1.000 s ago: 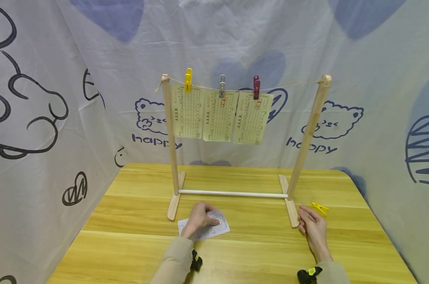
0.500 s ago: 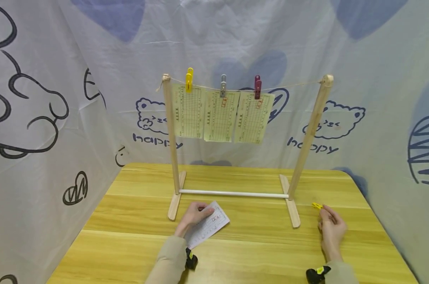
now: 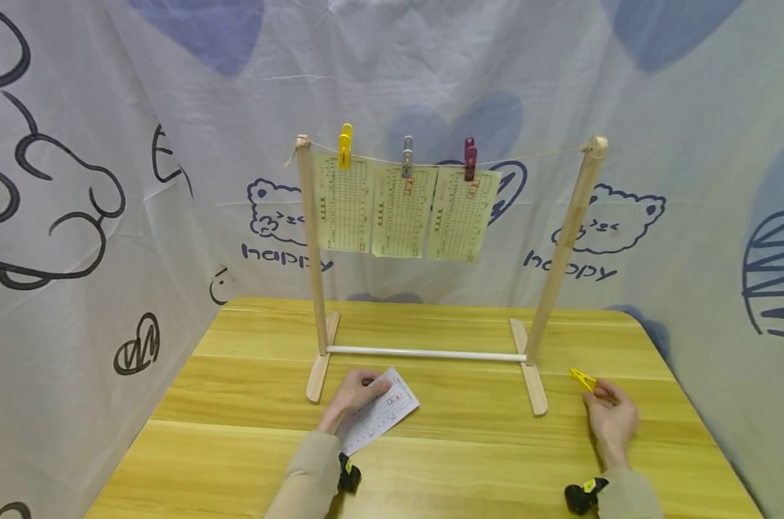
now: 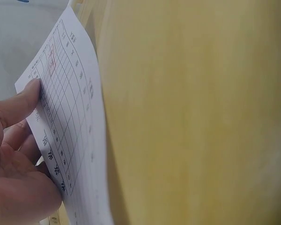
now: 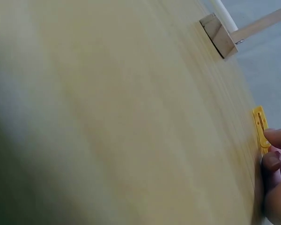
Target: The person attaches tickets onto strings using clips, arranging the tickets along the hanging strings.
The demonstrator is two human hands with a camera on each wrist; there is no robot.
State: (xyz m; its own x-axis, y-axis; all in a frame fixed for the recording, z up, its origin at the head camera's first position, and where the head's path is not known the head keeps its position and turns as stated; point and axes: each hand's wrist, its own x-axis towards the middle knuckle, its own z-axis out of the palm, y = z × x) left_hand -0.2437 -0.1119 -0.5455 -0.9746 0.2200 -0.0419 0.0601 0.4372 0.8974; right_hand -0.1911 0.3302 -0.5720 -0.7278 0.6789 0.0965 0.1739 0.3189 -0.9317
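My left hand [image 3: 351, 398] pinches a white printed form [image 3: 384, 417] by its far left edge, just over the table. In the left wrist view the thumb lies on the form's printed face [image 4: 77, 122], with the other fingers behind it. At the right, my right hand [image 3: 614, 419] pinches one end of a yellow clothespin [image 3: 581, 377] between thumb and fingers. The right wrist view shows this clothespin [image 5: 259, 123] at the tabletop, its far end sticking out past the fingertips.
A wooden stand [image 3: 563, 252] carries a string with three yellowish forms [image 3: 397, 216]. They hang from a yellow clothespin [image 3: 344, 148], a grey one and a dark red one. A white rod [image 3: 424, 354] joins the feet. Patterned cloth [image 3: 431, 58] surrounds the table.
My right hand has moved right, away from the stand's foot, and taken hold of the yellow clothespin. My left hand has gripped the white form and tilted it up from the table.
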